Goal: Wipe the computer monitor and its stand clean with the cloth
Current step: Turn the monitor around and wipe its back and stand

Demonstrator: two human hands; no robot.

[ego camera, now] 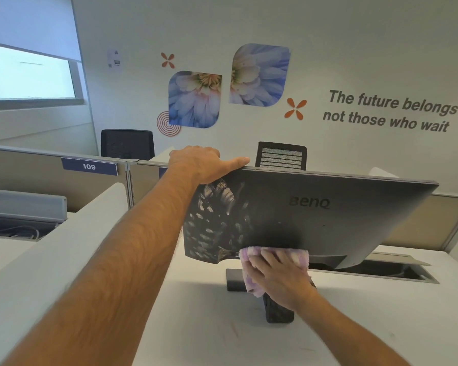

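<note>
A dark grey monitor (341,212) shows me its back, which carries a logo and pale dusty smudges on the left part. My left hand (204,163) grips its top left corner, fingers curled over the top edge. My right hand (278,276) presses a pink and white cloth (249,281) against the lower back of the monitor, where the stand joins. The dark stand (234,280) shows below the cloth, with its base on the white desk (196,326). The screen side is hidden.
An open cable slot (397,270) is set in the desk behind the monitor on the right. Grey partitions (37,175) and two black chairs (280,155) stand beyond. A white divider (64,233) runs along the left.
</note>
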